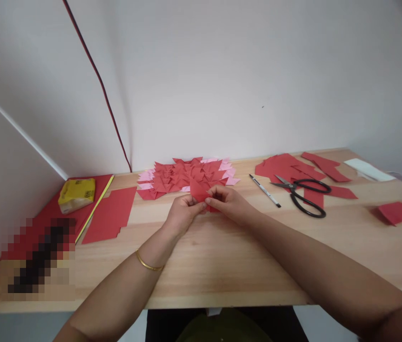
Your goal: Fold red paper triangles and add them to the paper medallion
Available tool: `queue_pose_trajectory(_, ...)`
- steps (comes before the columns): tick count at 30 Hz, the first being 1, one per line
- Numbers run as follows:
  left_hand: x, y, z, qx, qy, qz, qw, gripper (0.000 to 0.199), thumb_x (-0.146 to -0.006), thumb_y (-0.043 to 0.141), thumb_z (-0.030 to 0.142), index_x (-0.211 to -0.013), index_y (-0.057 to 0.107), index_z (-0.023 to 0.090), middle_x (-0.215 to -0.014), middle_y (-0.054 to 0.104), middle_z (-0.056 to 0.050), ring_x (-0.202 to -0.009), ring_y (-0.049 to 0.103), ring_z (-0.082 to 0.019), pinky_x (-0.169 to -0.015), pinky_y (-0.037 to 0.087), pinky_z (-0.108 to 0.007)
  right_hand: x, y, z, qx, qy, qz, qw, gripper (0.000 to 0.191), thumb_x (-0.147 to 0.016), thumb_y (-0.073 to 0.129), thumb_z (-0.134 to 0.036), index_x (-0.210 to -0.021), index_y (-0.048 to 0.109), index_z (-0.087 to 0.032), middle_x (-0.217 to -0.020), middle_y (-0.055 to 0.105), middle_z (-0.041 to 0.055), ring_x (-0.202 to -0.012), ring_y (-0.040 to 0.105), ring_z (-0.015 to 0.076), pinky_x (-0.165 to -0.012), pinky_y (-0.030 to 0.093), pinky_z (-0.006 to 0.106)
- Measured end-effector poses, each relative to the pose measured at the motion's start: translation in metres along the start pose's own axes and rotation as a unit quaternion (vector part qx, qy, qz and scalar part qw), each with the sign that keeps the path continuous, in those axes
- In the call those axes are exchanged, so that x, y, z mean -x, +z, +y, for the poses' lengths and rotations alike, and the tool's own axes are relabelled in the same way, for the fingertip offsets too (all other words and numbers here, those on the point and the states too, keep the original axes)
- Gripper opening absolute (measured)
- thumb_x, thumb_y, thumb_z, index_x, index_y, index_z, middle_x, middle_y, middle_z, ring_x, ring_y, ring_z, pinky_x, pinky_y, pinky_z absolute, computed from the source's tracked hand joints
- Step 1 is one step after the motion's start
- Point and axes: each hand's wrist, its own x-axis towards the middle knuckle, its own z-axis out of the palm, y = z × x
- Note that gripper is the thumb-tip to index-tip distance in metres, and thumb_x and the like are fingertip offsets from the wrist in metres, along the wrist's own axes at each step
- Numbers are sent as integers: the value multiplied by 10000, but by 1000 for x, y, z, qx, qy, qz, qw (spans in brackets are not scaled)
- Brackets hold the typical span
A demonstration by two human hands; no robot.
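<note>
Between my two hands, above the middle of the wooden table, is a small folded piece of red paper. My left hand pinches its lower left side between thumb and fingers. On the right side, my right hand pinches the same paper, its thumb close to the left one. Fingers cover the paper's lower part, so its full shape is hidden. Just behind the hands lies a wide cluster of folded red and pink paper pieces with pointed tips, near the wall.
Black-handled scissors lie open at right beside a pen and red paper scraps. A red paper square and white strip sit farther right. At left are red sheets and a yellow packet.
</note>
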Motion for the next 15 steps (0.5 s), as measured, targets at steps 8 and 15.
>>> queue_pose_trajectory(8, 1, -2, 6, 38, 16, -23, 999, 275, -620, 793, 293, -825, 712, 130, -760, 697, -41, -624, 601, -117, -649, 486, -257, 0, -5, -1, 16, -7, -17, 1000, 213, -820, 584, -379, -781, 581, -170, -686, 565, -9, -607, 465, 108, -578, 360, 245)
queue_pose_trajectory(15, -1, -2, 7, 64, -7, -3, 998, 274, -597, 808, 298, -770, 713, 109, -683, 679, -34, -580, 585, -104, -627, 483, -249, -2, -6, 1, 37, -6, -16, 999, 235, -812, 589, -403, -795, 576, -169, -679, 557, -13, -603, 458, 107, -574, 361, 240)
